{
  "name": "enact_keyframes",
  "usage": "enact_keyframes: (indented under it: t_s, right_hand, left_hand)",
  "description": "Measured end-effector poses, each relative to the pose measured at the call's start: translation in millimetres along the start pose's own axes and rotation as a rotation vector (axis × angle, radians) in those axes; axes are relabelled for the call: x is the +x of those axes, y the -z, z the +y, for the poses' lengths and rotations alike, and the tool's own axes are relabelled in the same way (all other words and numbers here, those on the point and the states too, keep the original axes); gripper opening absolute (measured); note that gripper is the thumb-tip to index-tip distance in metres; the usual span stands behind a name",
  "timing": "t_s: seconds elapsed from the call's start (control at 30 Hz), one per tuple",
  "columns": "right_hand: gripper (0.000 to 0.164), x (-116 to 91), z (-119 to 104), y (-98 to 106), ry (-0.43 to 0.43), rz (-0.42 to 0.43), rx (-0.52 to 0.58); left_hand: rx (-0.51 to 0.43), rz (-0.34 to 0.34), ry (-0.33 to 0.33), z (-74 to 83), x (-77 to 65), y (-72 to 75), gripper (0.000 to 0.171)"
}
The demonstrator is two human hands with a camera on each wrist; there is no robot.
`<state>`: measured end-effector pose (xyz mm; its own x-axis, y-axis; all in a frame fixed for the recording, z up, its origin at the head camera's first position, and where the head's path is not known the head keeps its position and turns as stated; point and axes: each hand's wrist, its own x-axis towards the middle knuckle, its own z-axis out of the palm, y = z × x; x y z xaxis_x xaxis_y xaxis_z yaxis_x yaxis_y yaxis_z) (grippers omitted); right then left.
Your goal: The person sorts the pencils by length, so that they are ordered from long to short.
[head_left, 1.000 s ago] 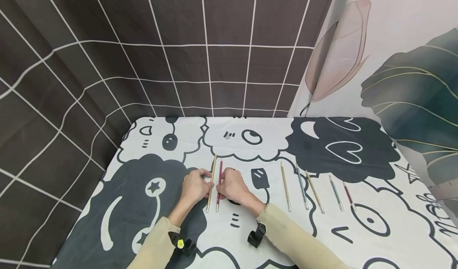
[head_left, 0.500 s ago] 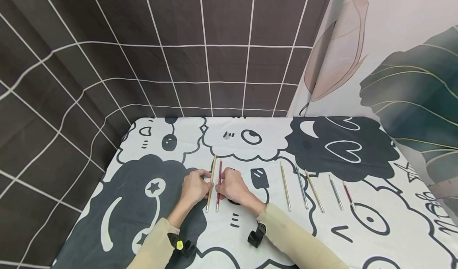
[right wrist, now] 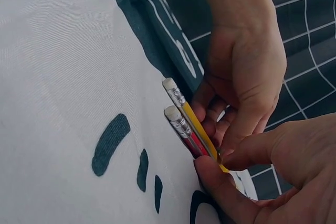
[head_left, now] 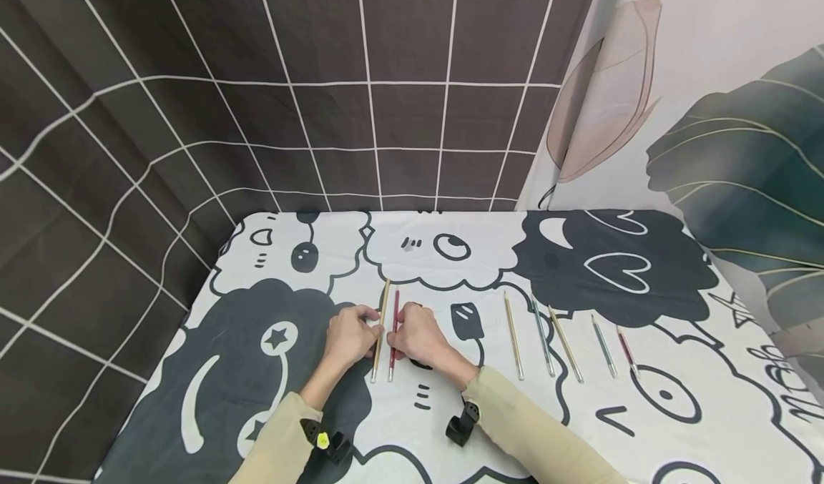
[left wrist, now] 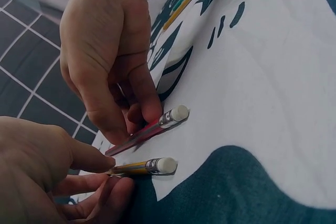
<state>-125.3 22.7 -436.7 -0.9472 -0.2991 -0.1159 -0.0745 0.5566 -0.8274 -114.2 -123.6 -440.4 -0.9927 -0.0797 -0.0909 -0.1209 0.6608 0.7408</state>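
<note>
A yellow pencil (head_left: 385, 299) and a red pencil (head_left: 396, 305) lie side by side on the patterned cloth, a narrow gap between them, eraser ends toward the person. My left hand (head_left: 349, 335) pinches the yellow pencil between thumb and fingers. Just to its right, my right hand (head_left: 420, 334) pinches the red pencil. The left wrist view shows white erasers on the yellow pencil (left wrist: 139, 168) and the red pencil (left wrist: 144, 134). From the right wrist, the red pencil (right wrist: 186, 130) appears close beside the yellow pencil (right wrist: 195, 120), fingers covering their farther parts.
Right of the hands lie a yellow pencil (head_left: 513, 335), a teal pencil (head_left: 543, 337), another yellow pencil (head_left: 566, 346), a second teal pencil (head_left: 605, 346) and a red pencil (head_left: 626, 349), spaced apart. A black-and-white cartoon cloth (head_left: 450, 434) covers the table. A dark grid curtain (head_left: 328, 112) hangs behind.
</note>
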Motion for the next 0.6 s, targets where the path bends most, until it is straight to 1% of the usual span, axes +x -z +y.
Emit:
enact_keyframes:
  t_s: [0.17, 0.23, 0.43, 0.6]
  right_hand:
    - [0.018, -0.6, 0.9, 1.2, 0.007, 0.002, 0.001]
    - [0.019, -1.3, 1.6, 1.6, 0.017, -0.005, 0.005]
    - [0.019, -3.5, 2.8, 2.1, 0.029, -0.013, 0.010]
    - [0.019, -4.0, 3.2, 2.7, 0.022, -0.007, 0.004]
  left_hand:
    - [-0.009, 0.019, 0.009, -1.4, -0.2, -1.2, 0.018]
    - [-0.021, 0.042, 0.009, -2.6, -1.1, -1.8, 0.019]
    - [-0.076, 0.136, -0.024, -5.4, -3.8, -1.9, 0.017]
    - [-0.111, 0.167, -0.029, -1.6, -5.7, -0.2, 0.018]
